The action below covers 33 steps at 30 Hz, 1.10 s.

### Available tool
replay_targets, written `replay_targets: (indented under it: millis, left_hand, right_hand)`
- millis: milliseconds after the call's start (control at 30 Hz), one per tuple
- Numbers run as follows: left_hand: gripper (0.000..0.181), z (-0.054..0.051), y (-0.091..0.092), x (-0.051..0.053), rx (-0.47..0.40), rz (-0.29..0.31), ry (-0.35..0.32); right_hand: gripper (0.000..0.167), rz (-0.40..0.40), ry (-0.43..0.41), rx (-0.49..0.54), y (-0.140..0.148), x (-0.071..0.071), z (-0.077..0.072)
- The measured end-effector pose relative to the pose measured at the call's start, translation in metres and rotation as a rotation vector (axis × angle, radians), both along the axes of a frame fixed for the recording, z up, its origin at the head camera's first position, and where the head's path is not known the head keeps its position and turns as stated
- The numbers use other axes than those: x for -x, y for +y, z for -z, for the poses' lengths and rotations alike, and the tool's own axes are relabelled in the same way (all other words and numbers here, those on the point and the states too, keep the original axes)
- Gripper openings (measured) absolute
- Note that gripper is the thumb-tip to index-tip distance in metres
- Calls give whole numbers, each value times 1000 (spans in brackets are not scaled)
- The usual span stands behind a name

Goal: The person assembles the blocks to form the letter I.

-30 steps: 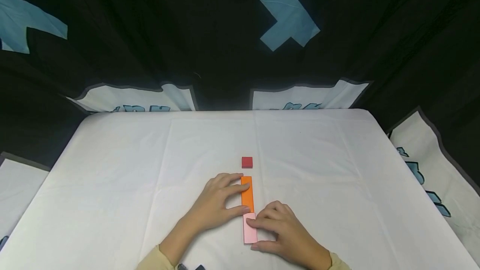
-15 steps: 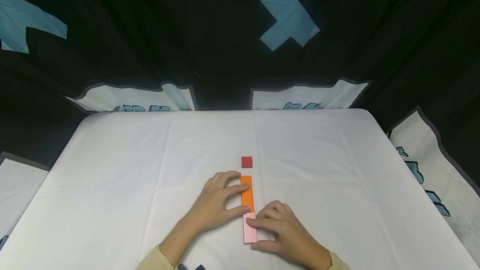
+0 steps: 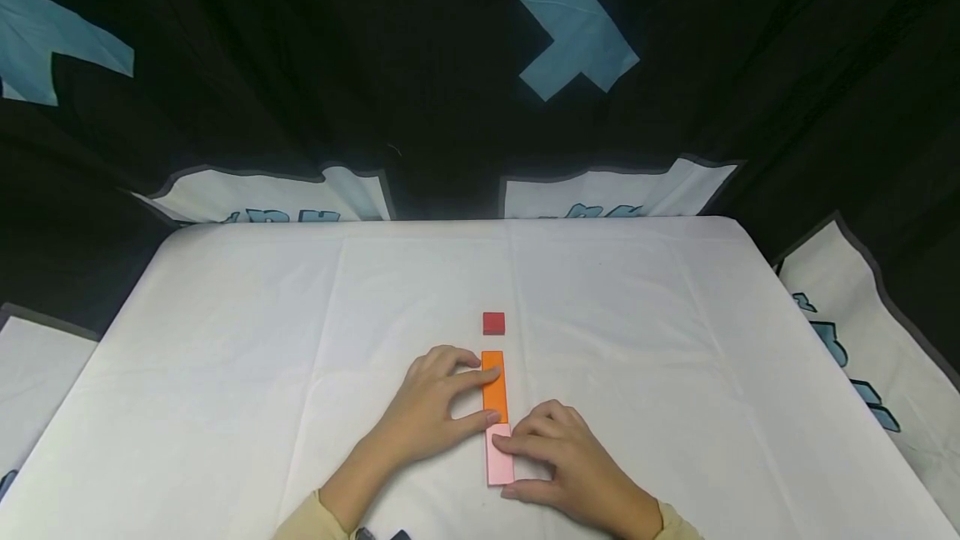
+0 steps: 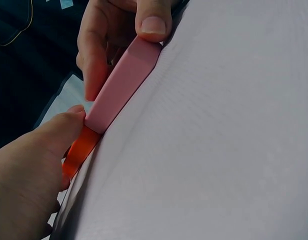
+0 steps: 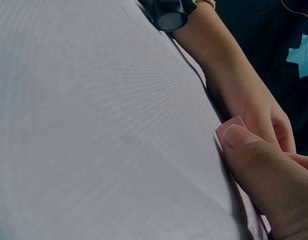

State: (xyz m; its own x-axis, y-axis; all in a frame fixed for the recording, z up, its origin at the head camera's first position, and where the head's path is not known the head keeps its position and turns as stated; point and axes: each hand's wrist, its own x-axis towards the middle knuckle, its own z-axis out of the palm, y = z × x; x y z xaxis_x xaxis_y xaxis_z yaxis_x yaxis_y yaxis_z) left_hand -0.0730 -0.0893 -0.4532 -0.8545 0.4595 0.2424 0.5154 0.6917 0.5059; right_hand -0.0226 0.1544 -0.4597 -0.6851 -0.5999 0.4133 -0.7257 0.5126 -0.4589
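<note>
An orange block (image 3: 494, 396) and a pink block (image 3: 498, 468) lie end to end in a line on the white tabletop. My left hand (image 3: 427, 398) holds the orange block from the left, thumb by its near end and index fingertip over its top. My right hand (image 3: 566, 463) grips the pink block, its thumb at the near end and index finger on the upper face. In the left wrist view, the pink block (image 4: 125, 85) meets the orange block (image 4: 83, 149). The right thumb covers much of the pink block's end (image 5: 237, 121) in the right wrist view.
A small red square block (image 3: 493, 323) sits just beyond the orange one, a narrow gap between them. Small dark objects (image 3: 400, 535) show at the bottom edge near the left sleeve. Dark curtains with blue shapes (image 3: 581, 32) hang behind the white table (image 3: 637, 298).
My left middle fingertip has drawn slightly left and nearer, away from the orange block's far corner. The right hand and all the blocks look almost unmoved.
</note>
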Motion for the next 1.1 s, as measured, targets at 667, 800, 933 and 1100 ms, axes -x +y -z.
replay_targets:
  millis: [667,800,933,1100]
  left_hand:
    - [47,0,-2,-1,-19,8,-14]
    - [47,0,-1,-1,-18,8,-17]
    - [47,0,0,-1,-18,10,-17]
    - [46,0,1,-1,-18,11,-12]
  right_hand:
    - [46,4,-19,-10,-1,1,2]
    - [47,11,-42,-19,0,1,1]
    - [47,11,-31,-13,0,0,1]
    - [48,14,-36,-11,0,0,1]
